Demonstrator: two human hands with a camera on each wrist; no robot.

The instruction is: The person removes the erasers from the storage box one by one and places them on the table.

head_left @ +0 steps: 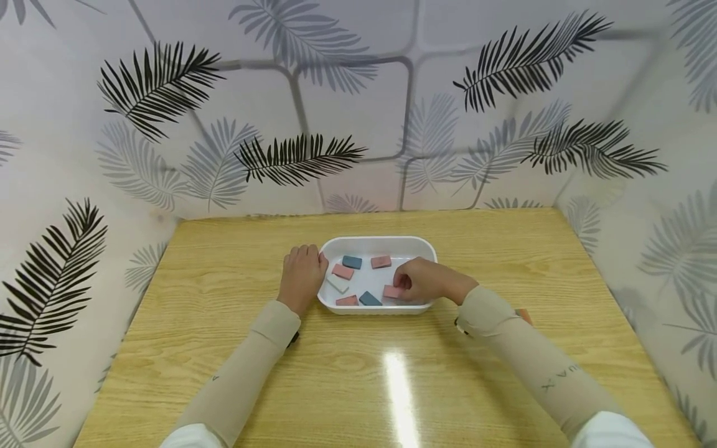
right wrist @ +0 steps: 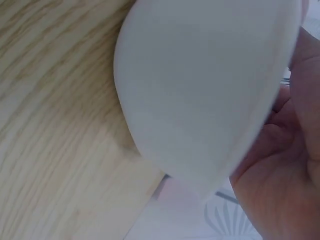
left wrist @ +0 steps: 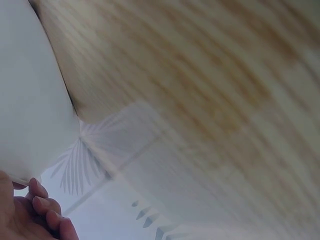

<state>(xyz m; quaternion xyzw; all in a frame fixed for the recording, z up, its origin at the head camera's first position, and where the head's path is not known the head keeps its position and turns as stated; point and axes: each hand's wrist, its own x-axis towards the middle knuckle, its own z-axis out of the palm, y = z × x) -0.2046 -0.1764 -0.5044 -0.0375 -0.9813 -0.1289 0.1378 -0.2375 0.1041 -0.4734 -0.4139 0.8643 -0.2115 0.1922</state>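
A white oval-ended plastic tub stands on the table with small rectangular blocks inside that look like erasers. My left hand grips the tub's left rim; in the left wrist view its curled fingers meet the edge. Reaching over the right end, my right hand pinches a pink eraser low in the tub. The right wrist view shows the palm behind the tub wall, the fingertips hidden. Elsewhere inside lie pink erasers, blue erasers and a white eraser.
The tub sits near the middle of a wood-grain table. Beyond its back edge is a leaf-patterned wall covering. A bright light reflection falls on the front of the table.
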